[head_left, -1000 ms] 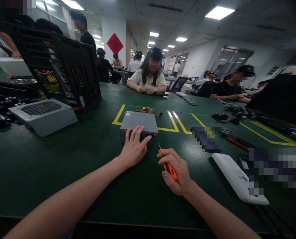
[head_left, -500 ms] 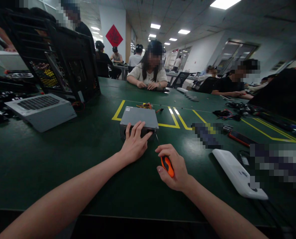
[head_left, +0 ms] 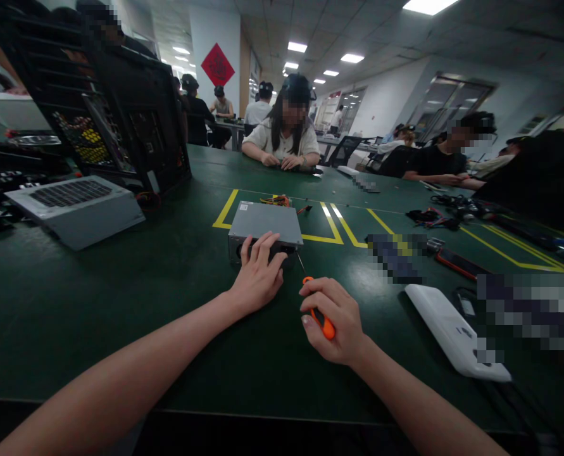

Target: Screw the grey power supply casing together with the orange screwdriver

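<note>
A grey metal computer power supply (head_left: 266, 220) sits on the green table in front of me, with a bunch of coloured cables (head_left: 276, 201) behind it. My left hand (head_left: 259, 269) grips its near side, fingers over the front edge and thumb on the front face. In my right hand (head_left: 333, 320) is a screwdriver (head_left: 328, 328) with an orange and black handle, fingers curled round it. Its thin shaft slants up and left to the power supply's near right corner. I cannot tell whether the tip sits in a screw.
At left stand a second power supply (head_left: 80, 212) and an open black computer case (head_left: 144, 126). A white device (head_left: 455, 332) with cables lies at right, near an orange-edged phone-like thing (head_left: 462, 263) and tangled cables (head_left: 433, 218). A person (head_left: 282, 133) sits across the table.
My right hand has shifted slightly right, and its fingers have moved on the handle, showing more orange near the shaft. My left thumb has drawn in a little. The power supply stays put.
</note>
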